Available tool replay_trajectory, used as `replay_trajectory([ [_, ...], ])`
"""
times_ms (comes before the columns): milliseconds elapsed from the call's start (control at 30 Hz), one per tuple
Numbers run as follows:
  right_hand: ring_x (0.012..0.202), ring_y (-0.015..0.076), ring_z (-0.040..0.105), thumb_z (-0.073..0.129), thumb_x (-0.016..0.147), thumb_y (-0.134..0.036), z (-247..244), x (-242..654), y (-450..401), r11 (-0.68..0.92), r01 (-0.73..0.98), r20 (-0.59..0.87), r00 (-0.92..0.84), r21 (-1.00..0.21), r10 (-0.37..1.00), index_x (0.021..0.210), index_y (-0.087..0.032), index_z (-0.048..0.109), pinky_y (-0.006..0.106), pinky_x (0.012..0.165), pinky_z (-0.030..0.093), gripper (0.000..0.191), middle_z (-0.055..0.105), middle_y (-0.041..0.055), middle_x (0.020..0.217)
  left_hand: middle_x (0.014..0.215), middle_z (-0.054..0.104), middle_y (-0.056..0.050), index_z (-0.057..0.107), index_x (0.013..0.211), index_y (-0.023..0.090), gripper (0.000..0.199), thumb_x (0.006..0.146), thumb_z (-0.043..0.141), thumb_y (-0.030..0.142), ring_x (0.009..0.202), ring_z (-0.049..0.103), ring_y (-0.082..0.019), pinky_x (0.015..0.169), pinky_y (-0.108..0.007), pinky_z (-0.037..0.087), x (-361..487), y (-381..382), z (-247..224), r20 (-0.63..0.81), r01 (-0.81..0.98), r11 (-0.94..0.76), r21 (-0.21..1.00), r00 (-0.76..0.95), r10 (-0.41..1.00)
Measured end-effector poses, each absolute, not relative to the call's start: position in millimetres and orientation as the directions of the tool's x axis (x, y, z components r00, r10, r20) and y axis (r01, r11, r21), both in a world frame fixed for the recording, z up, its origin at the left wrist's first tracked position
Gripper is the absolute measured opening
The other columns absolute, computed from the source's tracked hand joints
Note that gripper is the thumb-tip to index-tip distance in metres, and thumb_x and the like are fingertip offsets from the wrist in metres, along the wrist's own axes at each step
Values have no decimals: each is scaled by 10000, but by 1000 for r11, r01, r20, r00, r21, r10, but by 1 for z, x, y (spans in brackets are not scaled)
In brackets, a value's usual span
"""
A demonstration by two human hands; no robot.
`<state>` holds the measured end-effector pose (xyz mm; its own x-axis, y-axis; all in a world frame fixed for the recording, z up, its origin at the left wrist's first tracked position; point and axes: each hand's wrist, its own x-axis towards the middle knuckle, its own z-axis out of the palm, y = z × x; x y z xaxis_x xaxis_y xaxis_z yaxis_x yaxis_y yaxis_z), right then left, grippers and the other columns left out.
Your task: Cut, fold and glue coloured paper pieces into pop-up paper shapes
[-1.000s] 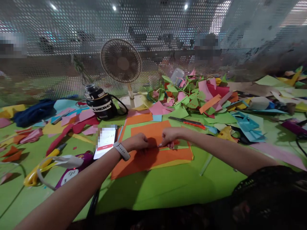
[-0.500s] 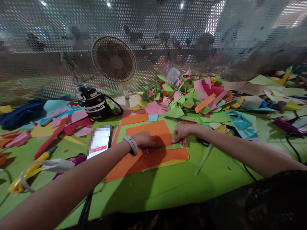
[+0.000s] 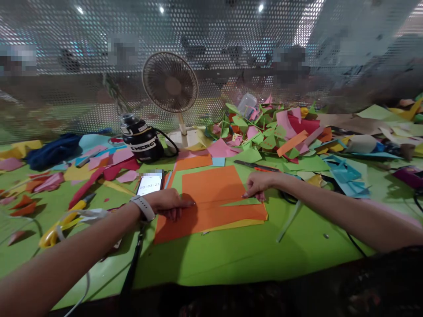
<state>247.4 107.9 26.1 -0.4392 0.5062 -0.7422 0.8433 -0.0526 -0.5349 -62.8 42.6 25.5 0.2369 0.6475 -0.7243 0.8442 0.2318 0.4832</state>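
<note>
A flat orange paper sheet (image 3: 213, 184) lies in front of me. Its lower edge meets another orange paper (image 3: 218, 218), with a yellow sheet (image 3: 236, 225) peeking out beneath. My left hand (image 3: 170, 203), with a light watch band at the wrist, rests near the left end of this seam. Its index finger points right along the paper and the other fingers hang loosely bent. At the sheet's right edge, my right hand (image 3: 259, 185) has its fingers curled together, with the fingertips on the lower right corner. Whether paper sits between them is partly hidden.
Behind the sheets lie a black craft knife (image 3: 256, 166) and a heap of paper scraps (image 3: 264, 127). A fan (image 3: 172, 83) and black bottle (image 3: 142, 140) stand at the back. To the left are a phone (image 3: 150, 184), a yellow-handled tool (image 3: 62, 222) and cords.
My left hand has slid leftward along the seam, from the middle of the paper to its left part. My right hand stays at the sheet's right edge. The view has shifted slightly.
</note>
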Motion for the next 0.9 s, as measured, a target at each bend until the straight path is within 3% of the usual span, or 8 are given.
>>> replay_trajectory([
  [100, 467, 143, 621, 763, 431, -654, 23, 249, 111, -34, 852, -751, -441, -522, 492, 529, -171, 492, 243, 498, 461, 563, 585, -29, 433, 366, 542, -72, 594, 393, 170, 700, 642, 448, 807, 351, 439, -121, 431, -252, 312, -72, 34, 31, -729, 865, 240, 441, 189, 658],
  [267, 453, 130, 580, 764, 484, -613, 24, 252, 109, 16, 840, -699, -461, -542, 546, 536, -181, 499, 240, 491, 429, 510, 569, -39, 441, 367, 546, -63, 560, 366, 175, 604, 657, 535, 704, 360, 455, -125, 476, -264, 376, -75, 27, 47, -705, 860, 277, 428, 126, 698],
  [400, 571, 144, 584, 717, 657, -461, 38, 242, 96, 283, 823, -414, -508, -493, 755, 617, -175, 573, 238, 507, 357, 322, 636, -4, 582, 395, 566, -44, 517, 374, 193, 538, 739, 505, 589, 373, 508, -144, 500, -275, 415, -72, 21, 55, -551, 870, 240, 431, 43, 834],
  [500, 700, 158, 586, 656, 740, -421, 43, 226, 82, 451, 770, -221, -586, -451, 779, 759, -180, 641, 240, 530, 318, 243, 684, 23, 785, 445, 602, -22, 522, 474, 200, 486, 782, 457, 570, 436, 582, -170, 517, -267, 418, -61, 14, 53, -361, 887, 176, 428, -11, 933],
  [600, 743, 168, 574, 674, 729, -387, 39, 210, 75, 496, 760, -223, -616, -419, 755, 788, -182, 653, 243, 542, 305, 214, 679, 34, 833, 548, 647, -19, 552, 582, 201, 434, 840, 408, 519, 516, 606, -168, 526, -257, 394, -45, 6, 45, -183, 908, 38, 416, 43, 982],
  [733, 654, 147, 550, 684, 709, -362, 30, 203, 81, 412, 774, -351, -600, -480, 718, 734, -168, 651, 236, 517, 299, 199, 668, 22, 731, 824, 702, -42, 639, 822, 200, 294, 873, 455, 422, 746, 638, -188, 628, -272, 433, -33, 0, 29, 35, 892, -192, 409, 195, 980],
  [800, 610, 130, 531, 681, 703, -375, 29, 204, 89, 395, 763, -386, -615, -511, 688, 708, -159, 651, 226, 511, 312, 218, 653, 6, 677, 987, 688, -60, 644, 966, 203, 229, 877, 492, 349, 908, 624, -200, 763, -300, 456, -29, 0, 21, 158, 832, -377, 407, 342, 926],
  [900, 596, 110, 511, 676, 694, -397, 28, 207, 102, 376, 713, -409, -667, -591, 622, 706, -147, 649, 210, 524, 341, 252, 633, -13, 655, 1101, 653, -69, 597, 1135, 230, 268, 892, 488, 265, 1024, 580, -213, 871, -356, 439, -24, 3, 13, 271, 759, -580, 295, 516, 813],
])
